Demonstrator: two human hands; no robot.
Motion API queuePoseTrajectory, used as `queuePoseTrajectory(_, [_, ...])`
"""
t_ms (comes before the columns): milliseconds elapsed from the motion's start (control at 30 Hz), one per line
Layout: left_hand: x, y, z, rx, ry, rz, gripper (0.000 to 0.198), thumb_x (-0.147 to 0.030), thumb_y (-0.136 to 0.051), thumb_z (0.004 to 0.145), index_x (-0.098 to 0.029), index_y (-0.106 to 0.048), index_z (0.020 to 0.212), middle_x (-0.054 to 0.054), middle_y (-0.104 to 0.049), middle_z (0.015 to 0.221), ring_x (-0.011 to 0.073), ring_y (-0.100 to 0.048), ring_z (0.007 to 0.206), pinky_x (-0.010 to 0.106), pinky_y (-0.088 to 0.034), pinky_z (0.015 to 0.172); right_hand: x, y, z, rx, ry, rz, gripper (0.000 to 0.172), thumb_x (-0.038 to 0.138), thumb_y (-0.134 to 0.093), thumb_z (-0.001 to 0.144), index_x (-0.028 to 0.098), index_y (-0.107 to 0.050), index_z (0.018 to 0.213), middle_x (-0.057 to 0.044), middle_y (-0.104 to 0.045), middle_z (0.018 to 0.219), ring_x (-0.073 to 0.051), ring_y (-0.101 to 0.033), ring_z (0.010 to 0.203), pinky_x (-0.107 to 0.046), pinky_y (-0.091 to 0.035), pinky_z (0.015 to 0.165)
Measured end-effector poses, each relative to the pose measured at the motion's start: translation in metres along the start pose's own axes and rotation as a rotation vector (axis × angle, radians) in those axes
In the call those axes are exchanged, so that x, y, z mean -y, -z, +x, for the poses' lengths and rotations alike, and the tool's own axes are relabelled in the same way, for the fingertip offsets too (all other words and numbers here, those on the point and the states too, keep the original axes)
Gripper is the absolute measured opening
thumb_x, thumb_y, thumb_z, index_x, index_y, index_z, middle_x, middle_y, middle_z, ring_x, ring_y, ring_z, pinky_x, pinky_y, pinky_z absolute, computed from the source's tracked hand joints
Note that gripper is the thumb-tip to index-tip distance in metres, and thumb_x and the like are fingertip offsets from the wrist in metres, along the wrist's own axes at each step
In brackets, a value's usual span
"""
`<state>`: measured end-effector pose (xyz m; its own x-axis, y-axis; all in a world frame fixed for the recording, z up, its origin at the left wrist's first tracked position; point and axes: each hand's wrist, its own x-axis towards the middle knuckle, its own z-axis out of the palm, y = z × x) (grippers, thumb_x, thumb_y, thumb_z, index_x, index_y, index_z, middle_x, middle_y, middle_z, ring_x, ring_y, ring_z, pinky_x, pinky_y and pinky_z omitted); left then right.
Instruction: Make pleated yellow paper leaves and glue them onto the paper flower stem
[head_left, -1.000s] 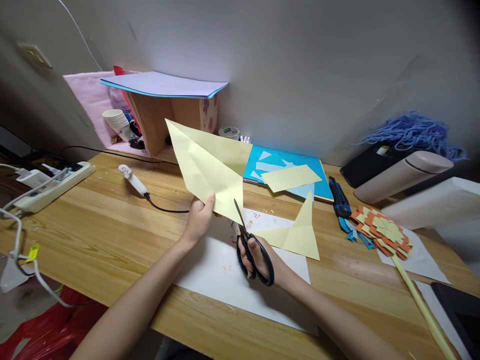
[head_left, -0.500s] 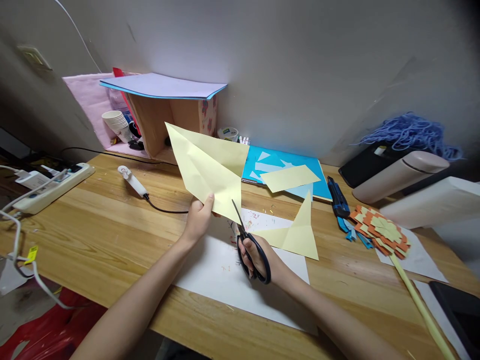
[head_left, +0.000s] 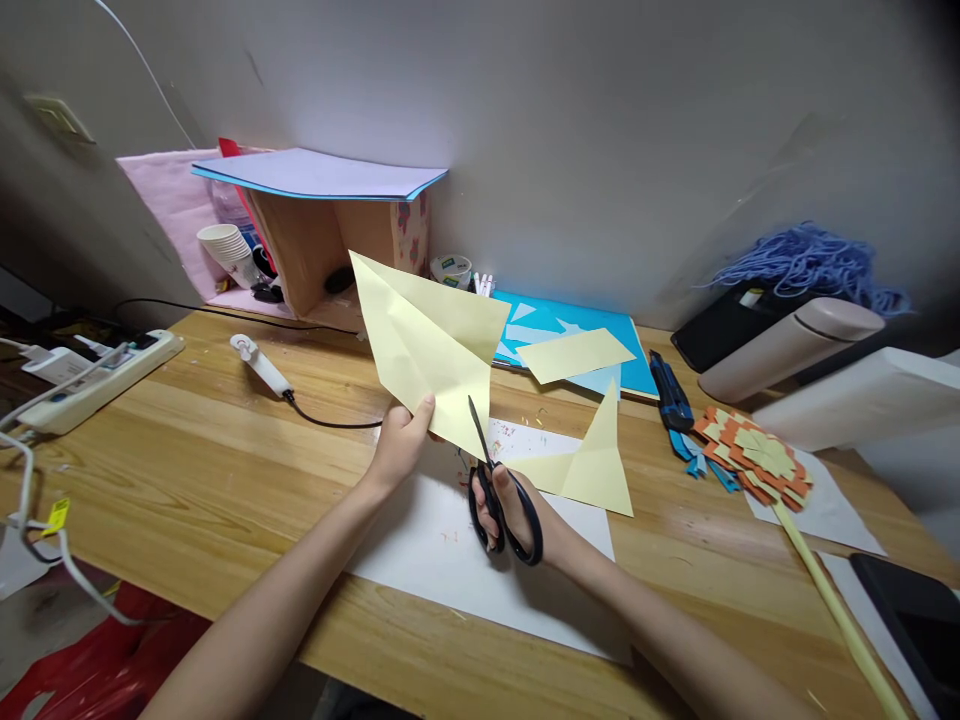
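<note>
Home craft desk (head_left: 225, 450) w/ paper stack (head_left: 322, 172), scissors (head_left: 480, 435), yarn (head_left: 802, 262), pwr strip (head_left: 97, 370).

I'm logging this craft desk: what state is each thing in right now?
Yellow paper: creased, held up off the desk by left hand.
Scissors: gripped by right hand, blades at the paper's lower edge.
Yellow offcut: creased, lying on the white sheet.
Paper cups: stacked, tipped sideways.
Power strip: plugs inserted.
</note>
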<state>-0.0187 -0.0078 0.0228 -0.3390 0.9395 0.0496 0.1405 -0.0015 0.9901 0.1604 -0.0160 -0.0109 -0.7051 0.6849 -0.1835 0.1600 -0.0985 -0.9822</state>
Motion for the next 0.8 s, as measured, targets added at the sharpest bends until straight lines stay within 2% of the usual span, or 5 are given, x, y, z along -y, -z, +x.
queuePoseTrajectory(533, [-0.0010,-0.0005,-0.0009,-0.006,0.041,0.015,0.044,-0.047,-0.051,0.080,-0.015,-0.054,0.051,0.002,-0.056,0.051,0.0135,-0.051,0.050,0.023,-0.039,0.051,-0.0017,-0.0052,0.0000,-0.065,-0.062,0.036,0.056,0.073,-0.031,0.079,0.019,-0.041,0.070,0.007,-0.039,0.044,-0.007,-0.039,0.034,-0.019,-0.035,0.036])
queuePoseTrajectory(800, [0.0002,-0.0011,-0.0001,-0.015,0.053,-0.012,0.042,-0.048,-0.052,0.079,-0.013,-0.057,0.056,0.003,-0.058,0.054,0.0148,-0.052,0.053,0.024,-0.040,0.051,0.0012,-0.0040,-0.0005,-0.037,-0.024,-0.027,0.063,0.078,-0.020,0.075,0.019,-0.040,0.070,0.006,-0.040,0.043,-0.008,-0.042,0.035,-0.020,-0.035,0.038])
